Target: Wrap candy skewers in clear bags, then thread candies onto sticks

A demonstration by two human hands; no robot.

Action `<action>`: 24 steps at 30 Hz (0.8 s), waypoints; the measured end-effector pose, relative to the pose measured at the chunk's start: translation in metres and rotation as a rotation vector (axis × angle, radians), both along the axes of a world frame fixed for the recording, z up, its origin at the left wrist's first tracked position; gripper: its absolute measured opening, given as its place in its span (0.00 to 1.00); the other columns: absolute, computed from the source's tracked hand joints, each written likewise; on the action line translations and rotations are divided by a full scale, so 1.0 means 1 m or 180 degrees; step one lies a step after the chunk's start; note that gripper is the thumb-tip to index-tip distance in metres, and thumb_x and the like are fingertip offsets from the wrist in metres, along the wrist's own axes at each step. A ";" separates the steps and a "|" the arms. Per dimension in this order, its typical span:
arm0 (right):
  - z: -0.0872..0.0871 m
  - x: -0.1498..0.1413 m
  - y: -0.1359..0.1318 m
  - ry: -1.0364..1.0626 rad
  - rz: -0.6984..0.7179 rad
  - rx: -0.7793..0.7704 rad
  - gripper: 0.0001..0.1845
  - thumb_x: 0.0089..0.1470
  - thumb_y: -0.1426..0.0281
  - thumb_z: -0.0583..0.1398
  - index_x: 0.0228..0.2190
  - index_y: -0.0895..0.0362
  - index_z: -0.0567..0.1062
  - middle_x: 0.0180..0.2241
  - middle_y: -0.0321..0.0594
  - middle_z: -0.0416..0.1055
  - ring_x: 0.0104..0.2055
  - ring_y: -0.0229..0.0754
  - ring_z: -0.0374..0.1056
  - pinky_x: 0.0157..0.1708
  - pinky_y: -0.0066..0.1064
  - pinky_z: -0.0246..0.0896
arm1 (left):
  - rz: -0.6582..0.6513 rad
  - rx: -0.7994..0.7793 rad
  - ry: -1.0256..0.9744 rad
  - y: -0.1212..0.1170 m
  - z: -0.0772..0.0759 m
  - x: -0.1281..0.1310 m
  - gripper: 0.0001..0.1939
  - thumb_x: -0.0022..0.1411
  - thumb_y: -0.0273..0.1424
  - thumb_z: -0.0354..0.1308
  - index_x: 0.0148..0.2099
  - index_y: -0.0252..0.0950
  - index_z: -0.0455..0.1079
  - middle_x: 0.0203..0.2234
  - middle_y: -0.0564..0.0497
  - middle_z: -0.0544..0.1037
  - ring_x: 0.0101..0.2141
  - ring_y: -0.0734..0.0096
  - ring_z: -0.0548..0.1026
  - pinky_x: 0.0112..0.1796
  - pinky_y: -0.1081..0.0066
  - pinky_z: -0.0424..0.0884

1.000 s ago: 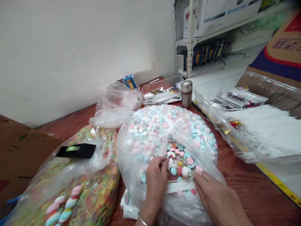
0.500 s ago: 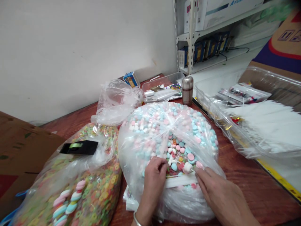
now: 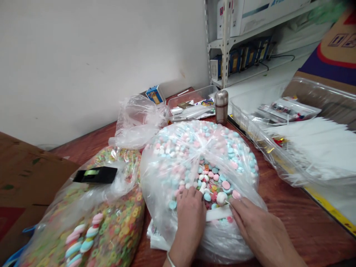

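A big clear plastic bag [image 3: 164, 174] of pink, white and blue marshmallows stands before me, with an opening at its front. In the opening, loose marshmallows [image 3: 226, 184] lie with some coloured rings. My left hand [image 3: 191, 213] rests palm down at the opening's left edge, fingers bent over the marshmallows, tips partly hidden; nothing shows in its grip. My right hand [image 3: 257, 222] pinches a thin stick with a round white marshmallow [image 3: 221, 198] on its end. Between my hands lies a white strip [image 3: 219, 213], its left end covered by my left hand.
Left is a bag of coloured rings [image 3: 122, 226] with a black tape dispenser [image 3: 96, 174] and two marshmallow skewers [image 3: 90, 235] on top. A metal flask [image 3: 221, 107] stands behind. Right, a clear tray [image 3: 274, 159] holds white sticks and packets. A cardboard box [image 3: 25, 178] is far left.
My left hand has moved right and turned palm down over the marshmallows, covering the left part of the white strip. My right hand stays nearly still with the stick.
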State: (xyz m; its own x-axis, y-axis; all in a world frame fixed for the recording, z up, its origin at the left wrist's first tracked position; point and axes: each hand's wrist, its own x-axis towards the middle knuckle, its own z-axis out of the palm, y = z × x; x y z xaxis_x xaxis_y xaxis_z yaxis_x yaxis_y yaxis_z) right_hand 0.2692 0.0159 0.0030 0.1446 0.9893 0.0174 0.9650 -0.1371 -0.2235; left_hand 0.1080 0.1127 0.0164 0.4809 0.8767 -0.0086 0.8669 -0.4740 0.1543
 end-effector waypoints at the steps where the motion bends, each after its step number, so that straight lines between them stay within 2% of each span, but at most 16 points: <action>1: -0.001 0.000 0.000 0.0025 0.0021 0.0061 0.15 0.63 0.70 0.49 0.41 0.47 0.74 0.47 0.36 0.77 0.27 0.44 0.76 0.27 0.37 0.72 | 0.0034 -0.0056 -0.0155 0.002 0.000 -0.001 0.06 0.57 0.23 0.58 0.33 0.39 0.74 0.35 0.48 0.76 0.41 0.55 0.71 0.45 0.55 0.62; 4: -0.002 0.001 -0.001 0.0039 0.0114 0.0257 0.16 0.63 0.70 0.48 0.42 0.48 0.75 0.48 0.42 0.77 0.28 0.46 0.77 0.26 0.37 0.72 | 0.0306 -0.0435 -0.1010 0.009 -0.001 -0.007 0.06 0.57 0.25 0.58 0.31 0.38 0.75 0.32 0.48 0.77 0.38 0.59 0.72 0.42 0.60 0.64; 7: 0.000 0.003 -0.003 -0.0080 0.0278 0.0521 0.18 0.62 0.71 0.48 0.44 0.51 0.75 0.49 0.48 0.77 0.30 0.47 0.78 0.21 0.34 0.71 | 0.0884 -0.1283 -0.2173 0.016 0.001 -0.015 0.08 0.59 0.31 0.58 0.36 0.36 0.78 0.30 0.47 0.79 0.34 0.63 0.74 0.38 0.65 0.67; 9: 0.003 0.004 -0.004 -0.0123 0.0373 0.0706 0.19 0.62 0.71 0.46 0.42 0.51 0.76 0.46 0.48 0.78 0.28 0.46 0.78 0.18 0.32 0.69 | 0.1198 -0.1887 -0.2751 0.018 0.001 -0.019 0.11 0.59 0.36 0.60 0.37 0.35 0.79 0.30 0.47 0.80 0.32 0.65 0.75 0.35 0.68 0.68; 11: 0.007 0.003 -0.003 -0.0138 0.0452 0.0827 0.20 0.63 0.71 0.45 0.40 0.50 0.77 0.41 0.45 0.80 0.26 0.45 0.77 0.17 0.31 0.69 | 0.1359 -0.2247 -0.3065 0.018 0.000 -0.021 0.12 0.56 0.38 0.63 0.36 0.33 0.79 0.27 0.48 0.80 0.28 0.69 0.73 0.31 0.72 0.67; 14: 0.011 0.001 -0.002 -0.0197 0.0454 0.0905 0.21 0.63 0.72 0.44 0.39 0.50 0.76 0.37 0.42 0.81 0.24 0.44 0.77 0.19 0.32 0.72 | 0.1461 -0.2422 -0.3275 0.015 -0.003 -0.020 0.14 0.54 0.38 0.65 0.36 0.32 0.79 0.19 0.53 0.75 0.20 0.77 0.65 0.23 0.76 0.59; 16: 0.011 -0.001 -0.001 -0.0222 0.0391 0.0949 0.21 0.63 0.72 0.43 0.37 0.50 0.75 0.35 0.41 0.81 0.23 0.44 0.76 0.19 0.32 0.71 | 0.1488 -0.2433 -0.3357 0.012 -0.004 -0.018 0.14 0.53 0.38 0.66 0.36 0.32 0.79 0.17 0.54 0.73 0.18 0.79 0.62 0.21 0.76 0.57; 20: 0.010 -0.003 -0.001 -0.0233 0.0319 0.1048 0.20 0.64 0.72 0.43 0.36 0.49 0.73 0.34 0.41 0.80 0.24 0.43 0.76 0.15 0.30 0.66 | 0.1521 -0.2381 -0.3432 0.008 -0.005 -0.012 0.12 0.52 0.37 0.67 0.34 0.33 0.79 0.20 0.52 0.76 0.20 0.78 0.66 0.23 0.77 0.60; 24: 0.005 -0.006 -0.002 -0.0066 0.0369 0.1055 0.18 0.65 0.71 0.44 0.33 0.49 0.70 0.27 0.35 0.75 0.20 0.41 0.74 0.15 0.31 0.60 | 0.1525 -0.2218 -0.3421 0.007 -0.004 -0.008 0.11 0.52 0.36 0.65 0.34 0.33 0.78 0.23 0.50 0.79 0.23 0.72 0.72 0.27 0.74 0.67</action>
